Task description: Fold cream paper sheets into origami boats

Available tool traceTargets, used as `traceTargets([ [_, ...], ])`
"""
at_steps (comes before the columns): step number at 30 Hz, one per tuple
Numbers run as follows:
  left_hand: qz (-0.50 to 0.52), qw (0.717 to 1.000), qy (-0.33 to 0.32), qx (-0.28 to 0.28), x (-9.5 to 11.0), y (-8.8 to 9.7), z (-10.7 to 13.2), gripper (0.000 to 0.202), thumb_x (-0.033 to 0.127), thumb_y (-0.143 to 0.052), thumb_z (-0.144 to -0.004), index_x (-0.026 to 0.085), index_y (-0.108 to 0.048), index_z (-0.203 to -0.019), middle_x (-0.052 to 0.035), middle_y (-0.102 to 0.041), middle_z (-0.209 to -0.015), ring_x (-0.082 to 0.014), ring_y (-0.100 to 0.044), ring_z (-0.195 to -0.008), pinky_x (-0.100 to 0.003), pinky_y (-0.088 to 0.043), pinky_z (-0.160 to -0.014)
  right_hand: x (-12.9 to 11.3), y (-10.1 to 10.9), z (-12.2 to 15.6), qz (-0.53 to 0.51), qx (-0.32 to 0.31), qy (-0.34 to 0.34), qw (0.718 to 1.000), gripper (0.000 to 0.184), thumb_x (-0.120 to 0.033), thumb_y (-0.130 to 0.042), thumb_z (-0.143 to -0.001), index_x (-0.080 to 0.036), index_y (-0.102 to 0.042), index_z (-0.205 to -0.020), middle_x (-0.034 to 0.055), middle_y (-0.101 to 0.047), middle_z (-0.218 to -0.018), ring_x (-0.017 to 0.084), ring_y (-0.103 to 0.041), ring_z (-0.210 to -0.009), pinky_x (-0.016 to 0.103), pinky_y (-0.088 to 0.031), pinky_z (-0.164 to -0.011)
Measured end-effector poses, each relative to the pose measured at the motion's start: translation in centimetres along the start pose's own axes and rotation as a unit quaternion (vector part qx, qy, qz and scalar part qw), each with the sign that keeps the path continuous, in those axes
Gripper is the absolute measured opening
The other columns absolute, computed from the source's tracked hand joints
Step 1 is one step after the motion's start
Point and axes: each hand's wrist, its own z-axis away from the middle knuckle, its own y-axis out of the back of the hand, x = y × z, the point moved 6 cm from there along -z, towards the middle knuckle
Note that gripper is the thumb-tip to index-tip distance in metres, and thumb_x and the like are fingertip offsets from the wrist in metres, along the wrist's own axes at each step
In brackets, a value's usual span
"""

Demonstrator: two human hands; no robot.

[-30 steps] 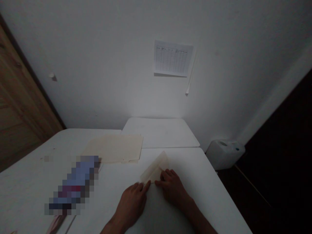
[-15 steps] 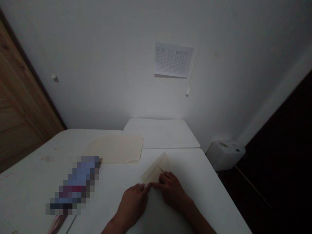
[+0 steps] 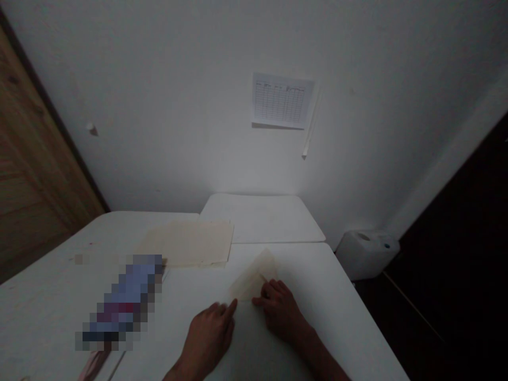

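folded paper [image 3: 253, 275] lower centre, pressed flat | right hand [image 3: 280, 309] fingertips laid on it | left hand [image 3: 209, 333] flat, fingers together, just beside it

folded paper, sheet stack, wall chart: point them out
folded paper [image 3: 251, 275], head view, middle of its flap
sheet stack [image 3: 190, 243], head view, centre of top sheet
wall chart [image 3: 281, 100], head view, middle of printed grid

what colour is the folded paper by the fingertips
The folded paper is plain pale cream, seen in the dim head view.
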Motion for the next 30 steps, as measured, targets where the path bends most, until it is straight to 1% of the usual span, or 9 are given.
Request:
traceTargets([
  [3, -0.012, 1.0, -0.019, 0.008, -0.2, 0.1, 0.0, 0.046, 0.013, -0.038, -0.087, 0.019, -0.053, -0.13, -0.0099, -0.067, -0.097, -0.0242, -0.061, -0.089, -0.04, -0.049, -0.08, 0.8, 0.4, 0.2, -0.043, 0.054, -0.007, 0.998, 0.028, -0.005, -0.054, -0.076, -0.023, -0.068, -0.092, 0.0043, -0.058, -0.089, 0.02, -0.049, -0.087, 0.034, -0.038, -0.081],
  [8, -0.037, 0.996, -0.08, 0.025, -1.0, 0.3, -0.5, 0.044, 0.012, -0.038, -0.088, 0.02, -0.054, -0.128, -0.0092, -0.066, -0.093, -0.0239, -0.062, -0.084, -0.04, -0.052, -0.076, 5.0, 2.8, 0.5, -0.137, 0.19, -0.09, 0.968, 0.029, -0.001, -0.046, -0.076, -0.019, -0.065, -0.089, 0.0068, -0.061, -0.099, 0.02, -0.053, -0.094, 0.033, -0.042, -0.084],
  [10, -0.045, 0.994, -0.089, 0.044, -1.5, 0.4, -0.8, 0.043, 0.011, -0.039, -0.087, 0.02, -0.055, -0.126, -0.0092, -0.066, -0.092, -0.024, -0.062, -0.085, -0.04, -0.053, -0.076, 6.1, 3.2, 0.4, -0.135, 0.181, -0.088, 0.97, 0.027, -0.002, -0.046, -0.077, -0.019, -0.065, -0.089, 0.0073, -0.062, -0.107, 0.02, -0.053, -0.1, 0.035, -0.041, -0.09],
  [14, -0.059, 0.985, -0.103, 0.127, -1.2, 0.5, -1.0, 0.044, 0.007, -0.042, -0.084, 0.019, -0.054, -0.125, -0.0113, -0.064, -0.099, -0.0256, -0.06, -0.095, -0.039, -0.054, -0.077, 6.6, 2.4, 0.2, -0.093, 0.098, -0.082, 0.987, 0.03, -0.006, -0.05, -0.08, -0.022, -0.067, -0.098, 0.0057, -0.064, -0.111, 0.021, -0.053, -0.104, 0.037, -0.039, -0.094],
  [16, -0.047, 0.975, -0.129, 0.177, 0.0, 0.4, -0.7, 0.045, 0.006, -0.043, -0.083, 0.02, -0.053, -0.124, -0.0107, -0.063, -0.102, -0.0253, -0.058, -0.098, -0.038, -0.054, -0.078, 6.3, 2.0, 0.2, -0.067, 0.073, -0.092, 0.991, 0.027, -0.009, -0.052, -0.082, -0.023, -0.068, -0.098, 0.0054, -0.063, -0.111, 0.021, -0.053, -0.104, 0.037, -0.039, -0.094],
  [20, 0.002, 0.956, -0.191, 0.221, 3.5, 0.5, -0.5, 0.043, 0.004, -0.045, -0.078, 0.02, -0.056, -0.117, -0.0104, -0.061, -0.111, -0.0254, -0.056, -0.105, -0.039, -0.053, -0.087, 5.4, 1.9, 0.0, -0.035, 0.06, -0.114, 0.991, 0.022, -0.017, -0.054, -0.086, -0.026, -0.069, -0.099, 0.0046, -0.061, -0.11, 0.02, -0.052, -0.102, 0.035, -0.039, -0.092],
  [23, 0.029, 0.955, -0.188, 0.227, 5.3, 1.2, -1.5, 0.033, 0.01, -0.048, -0.083, 0.02, -0.057, -0.114, -0.0108, -0.06, -0.116, -0.0266, -0.054, -0.108, -0.043, -0.05, -0.091, 4.9, 2.0, -0.1, -0.034, 0.058, -0.119, 0.991, 0.02, -0.019, -0.054, -0.087, -0.026, -0.068, -0.099, 0.0044, -0.061, -0.109, 0.02, -0.052, -0.101, 0.034, -0.04, -0.092],
  [27, 0.074, 0.969, -0.156, 0.175, 6.0, 1.7, -4.1, 0.032, 0.028, -0.061, -0.081, 0.02, -0.058, -0.112, -0.0108, -0.058, -0.12, -0.0293, -0.053, -0.109, -0.048, -0.046, -0.093, 5.1, 1.9, 0.0, -0.062, 0.073, -0.119, 0.988, 0.025, -0.014, -0.053, -0.086, -0.024, -0.067, -0.103, 0.0059, -0.061, -0.108, 0.02, -0.053, -0.1, 0.036, -0.041, -0.093],
  [30, 0.09, 0.975, -0.145, 0.144, 6.1, 1.2, -5.3, 0.035, 0.034, -0.065, -0.079, 0.021, -0.058, -0.11, -0.0097, -0.057, -0.123, -0.0304, -0.05, -0.111, -0.049, -0.042, -0.096, 6.2, 2.1, 0.3, -0.088, 0.122, -0.117, 0.982, 0.033, -0.008, -0.049, -0.084, -0.021, -0.065, -0.109, 0.0088, -0.06, -0.115, 0.021, -0.052, -0.107, 0.038, -0.043, -0.095],
])
